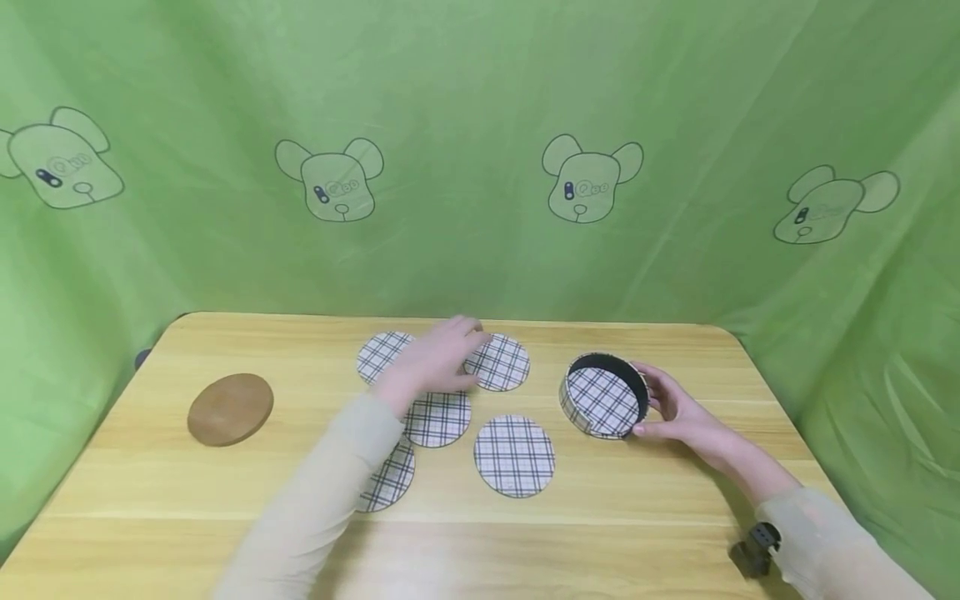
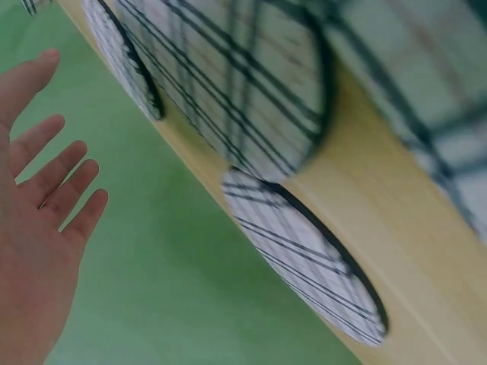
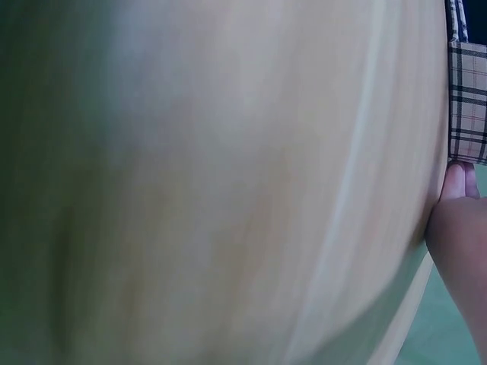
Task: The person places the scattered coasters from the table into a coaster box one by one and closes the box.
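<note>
My right hand (image 1: 678,417) holds the right side of a round coaster holder (image 1: 574,413), thumb at its near side and fingers behind. The holder has a plaid outer wall and black inner wall, with a plaid round face (image 1: 602,400) inside. In the right wrist view, fingertips (image 3: 455,180) meet the plaid wall. My left hand (image 1: 435,358) reaches over the table, its fingertips beside the far plaid coaster (image 1: 502,367). Its fingers are spread and hold nothing in the left wrist view. Under the hand and forearm, several more plaid coasters are partly hidden, including a middle one (image 1: 441,419).
A brown round disc (image 1: 230,409) lies at the table's left. One plaid coaster (image 1: 514,457) lies nearer the front, left of the holder. The wooden table (image 1: 637,525) ends at a green curtain (image 1: 465,258) printed with bear heads.
</note>
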Demonstrator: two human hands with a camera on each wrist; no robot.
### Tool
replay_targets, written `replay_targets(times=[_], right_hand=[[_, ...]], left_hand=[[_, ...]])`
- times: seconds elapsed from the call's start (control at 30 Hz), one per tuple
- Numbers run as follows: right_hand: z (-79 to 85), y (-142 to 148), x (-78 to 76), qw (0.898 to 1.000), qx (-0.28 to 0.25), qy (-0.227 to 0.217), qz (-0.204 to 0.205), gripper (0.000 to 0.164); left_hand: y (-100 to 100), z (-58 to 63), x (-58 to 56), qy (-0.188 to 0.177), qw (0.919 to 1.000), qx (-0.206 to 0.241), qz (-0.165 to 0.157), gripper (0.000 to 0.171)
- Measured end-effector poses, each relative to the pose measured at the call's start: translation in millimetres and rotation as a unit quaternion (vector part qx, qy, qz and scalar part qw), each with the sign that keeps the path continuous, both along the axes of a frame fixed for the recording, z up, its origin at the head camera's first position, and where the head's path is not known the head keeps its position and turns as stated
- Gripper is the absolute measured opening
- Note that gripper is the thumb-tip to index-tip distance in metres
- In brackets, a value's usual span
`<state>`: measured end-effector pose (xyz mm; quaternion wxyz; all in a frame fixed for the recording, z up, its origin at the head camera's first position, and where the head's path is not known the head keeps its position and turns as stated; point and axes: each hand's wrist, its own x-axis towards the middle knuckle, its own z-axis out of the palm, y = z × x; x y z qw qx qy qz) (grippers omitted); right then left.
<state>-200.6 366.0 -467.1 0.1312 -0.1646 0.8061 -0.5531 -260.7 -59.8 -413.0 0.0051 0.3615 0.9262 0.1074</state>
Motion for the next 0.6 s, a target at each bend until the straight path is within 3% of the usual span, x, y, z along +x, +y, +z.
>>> replay_targets(times=[0.6], right_hand=[[-0.1, 0.3, 0.1, 1.0, 0.001, 0.002, 0.0, 0.1]], left_hand=[[-58.8, -15.2, -4.2, 0.015, 0.998, 0.034, 0.05, 0.069]])
